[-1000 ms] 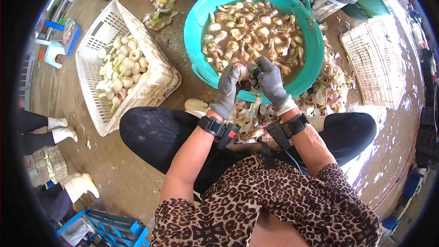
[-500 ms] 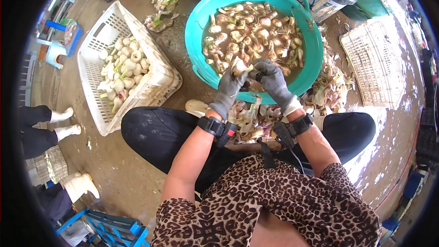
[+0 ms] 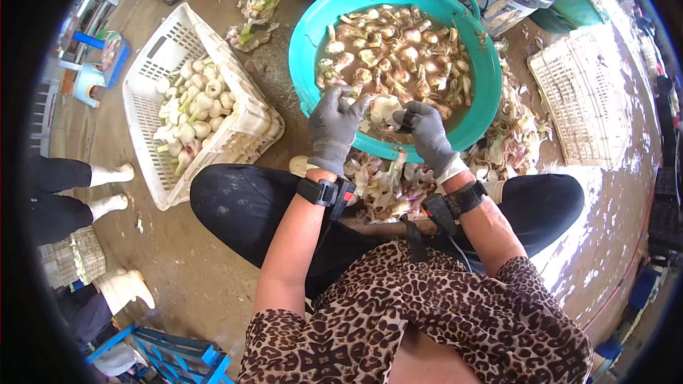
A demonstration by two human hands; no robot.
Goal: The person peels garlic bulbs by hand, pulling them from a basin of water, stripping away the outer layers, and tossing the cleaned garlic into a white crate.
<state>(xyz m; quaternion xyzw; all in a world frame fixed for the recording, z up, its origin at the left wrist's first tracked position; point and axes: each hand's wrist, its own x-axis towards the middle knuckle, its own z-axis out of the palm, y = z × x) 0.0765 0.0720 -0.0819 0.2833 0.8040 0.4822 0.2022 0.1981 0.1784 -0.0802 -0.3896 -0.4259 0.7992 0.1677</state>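
A pale garlic bulb (image 3: pixel 385 108), with loose skin about it, is between my two hands over the near rim of a turquoise tub (image 3: pixel 304 50). My left hand (image 3: pixel 334 125), in a grey glove, has its fingers bent and its thumb and fingertips at the bulb's left side. On the other side, my gloved right hand (image 3: pixel 427 132) pinches at the bulb's edge. A small dark patch shows at its fingertips; I cannot make out what it is. Many unpeeled garlic bulbs (image 3: pixel 409 55) lie in the tub's brown water.
To the left stands a white crate (image 3: pixel 146 99) with peeled garlic bulbs (image 3: pixel 203 102). Garlic skins (image 3: pixel 388 188) are heaped before me and right of the tub. An upturned white crate (image 3: pixel 582 99) lies right, a bucket (image 3: pixel 498 0) behind. People's white boots (image 3: pixel 124 290) are at left.
My left hand has shifted left and turned, so the gap between my hands is wider. The pale bulb shows more fully between them. My right hand has moved slightly down and right.
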